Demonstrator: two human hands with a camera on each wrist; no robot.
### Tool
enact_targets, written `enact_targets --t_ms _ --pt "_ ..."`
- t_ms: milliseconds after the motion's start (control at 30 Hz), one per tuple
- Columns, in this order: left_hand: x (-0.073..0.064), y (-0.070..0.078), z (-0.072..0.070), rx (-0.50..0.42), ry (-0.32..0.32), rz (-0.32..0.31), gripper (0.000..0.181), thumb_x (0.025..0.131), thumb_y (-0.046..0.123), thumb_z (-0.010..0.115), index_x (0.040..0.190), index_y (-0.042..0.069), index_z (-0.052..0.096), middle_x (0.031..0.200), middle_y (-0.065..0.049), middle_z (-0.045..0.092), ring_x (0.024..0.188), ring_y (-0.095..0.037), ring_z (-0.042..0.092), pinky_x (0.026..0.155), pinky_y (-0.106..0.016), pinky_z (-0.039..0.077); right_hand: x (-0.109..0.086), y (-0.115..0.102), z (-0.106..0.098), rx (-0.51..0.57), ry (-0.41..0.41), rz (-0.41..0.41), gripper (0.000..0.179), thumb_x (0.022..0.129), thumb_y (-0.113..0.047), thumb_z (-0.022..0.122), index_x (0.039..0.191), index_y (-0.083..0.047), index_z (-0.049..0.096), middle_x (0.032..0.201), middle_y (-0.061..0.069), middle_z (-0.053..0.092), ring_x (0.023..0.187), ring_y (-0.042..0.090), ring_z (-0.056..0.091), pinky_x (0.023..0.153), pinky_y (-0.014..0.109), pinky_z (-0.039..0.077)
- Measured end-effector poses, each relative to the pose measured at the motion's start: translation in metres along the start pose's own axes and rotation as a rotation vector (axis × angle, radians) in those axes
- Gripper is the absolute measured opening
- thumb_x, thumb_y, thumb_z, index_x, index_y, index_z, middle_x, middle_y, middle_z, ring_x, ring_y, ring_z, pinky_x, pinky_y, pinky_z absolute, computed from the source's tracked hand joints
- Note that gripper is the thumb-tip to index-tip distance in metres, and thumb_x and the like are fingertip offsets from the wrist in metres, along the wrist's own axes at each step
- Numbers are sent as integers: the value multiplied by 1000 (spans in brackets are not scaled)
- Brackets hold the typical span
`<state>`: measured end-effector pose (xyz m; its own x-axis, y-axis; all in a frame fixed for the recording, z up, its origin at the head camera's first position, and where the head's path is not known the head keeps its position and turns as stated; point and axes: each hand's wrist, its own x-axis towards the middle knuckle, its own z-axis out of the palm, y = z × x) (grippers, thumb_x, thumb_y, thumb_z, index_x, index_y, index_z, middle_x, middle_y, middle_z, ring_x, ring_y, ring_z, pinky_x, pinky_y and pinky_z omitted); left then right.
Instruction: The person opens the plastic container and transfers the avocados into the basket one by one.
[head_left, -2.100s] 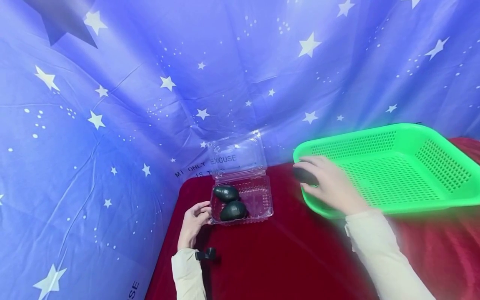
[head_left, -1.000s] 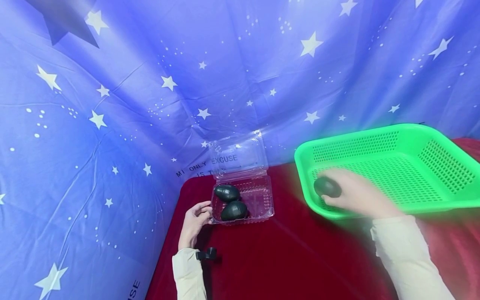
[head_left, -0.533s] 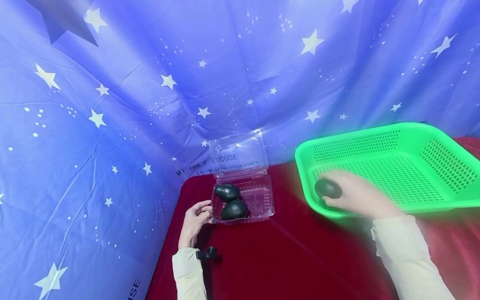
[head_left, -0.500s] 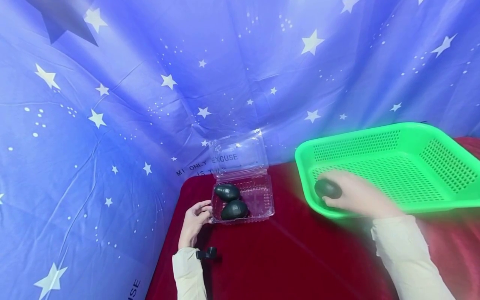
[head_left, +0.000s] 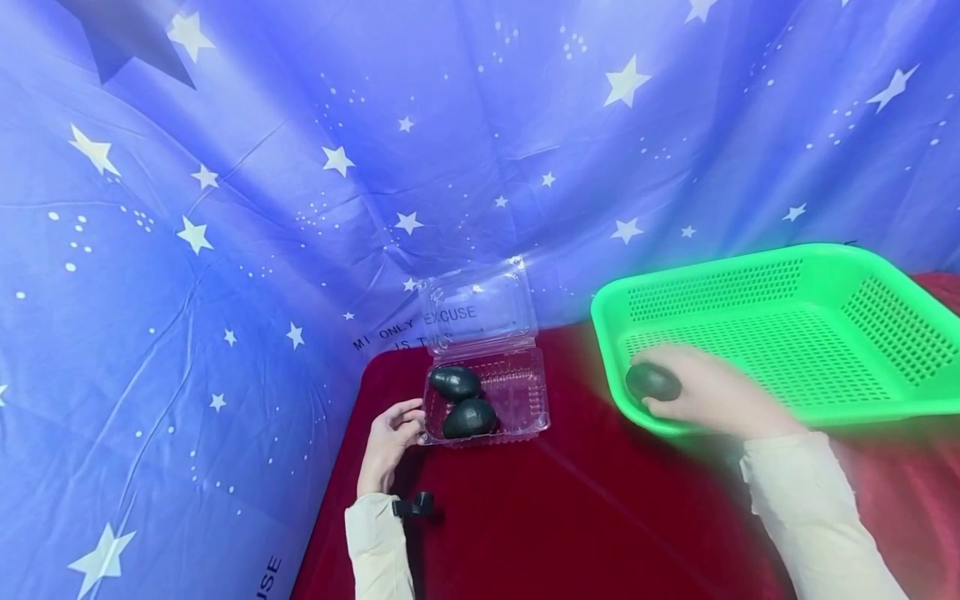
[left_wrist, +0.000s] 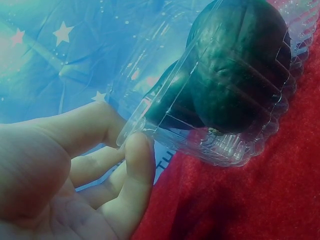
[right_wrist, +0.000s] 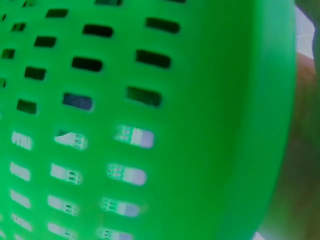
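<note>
In the head view my left hand [head_left: 392, 442] pinches the near left corner of a clear plastic clamshell box [head_left: 517, 400] whose lid stands raised at the back. The left wrist view shows thumb and finger on the box's rim [left_wrist: 132, 127]. Two dark green avocados [head_left: 470, 419] lie in the left part of the box, one behind the other. My right hand [head_left: 708, 392] holds another dark avocado [head_left: 652, 382] inside the left end of a green plastic basket [head_left: 825, 333]. In the right wrist view the basket wall [right_wrist: 215, 125] hides most of that hand.
A red cloth [head_left: 570, 517] covers the table beneath the box and basket. Behind and to the left hangs a blue curtain [head_left: 480, 125] with white stars, close to the raised lid. A black wrist strap [head_left: 412, 506] sits on the left sleeve.
My right hand has carried the avocado rightward from the basket's left rim to inside the basket, and has barely moved since. The left hand keeps its place at the box.
</note>
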<state>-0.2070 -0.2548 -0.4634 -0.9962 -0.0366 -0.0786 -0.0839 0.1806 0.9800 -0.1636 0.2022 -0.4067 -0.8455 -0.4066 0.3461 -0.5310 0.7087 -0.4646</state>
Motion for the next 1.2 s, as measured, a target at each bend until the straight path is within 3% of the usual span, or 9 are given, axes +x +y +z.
enact_targets --t_ms 333,600,800,1033,1200 --pt "0 0 0 1 5 1 44 85 -10 55 128 -9 58 100 -17 66 69 -6 60 60 -19 54 3 6 -1 -82 37 -59 53 71 -5 83 121 -2 65 117 13 68 111 36 61 94 55 50" --pt "-1 0 0 3 6 2 44 85 -9 55 129 -9 58 101 -17 66 71 -7 61 61 -20 54 1 3 -6 -85 45 -83 52 71 -10 85 120 -5 66 115 8 69 107 31 64 91 52 53" --pt "-1 0 0 5 4 0 44 85 -8 56 129 -9 58 102 -18 66 74 -8 61 63 -21 55 -2 0 -6 -63 -12 -60 44 75 -16 83 116 -8 70 109 1 71 102 25 66 86 47 55" --pt "0 0 0 -2 0 3 44 85 -9 55 129 -9 58 100 -16 66 73 -8 61 62 -21 55 -5 4 -2 -63 -79 -7 44 78 -18 81 118 -3 69 114 9 70 109 33 64 91 51 53" --pt "0 0 0 -10 1 -3 44 85 -10 56 128 -9 58 99 -16 66 72 -7 61 62 -20 55 -5 9 2 -49 -84 -8 46 78 -18 81 118 -1 68 117 14 68 111 37 63 93 54 51"
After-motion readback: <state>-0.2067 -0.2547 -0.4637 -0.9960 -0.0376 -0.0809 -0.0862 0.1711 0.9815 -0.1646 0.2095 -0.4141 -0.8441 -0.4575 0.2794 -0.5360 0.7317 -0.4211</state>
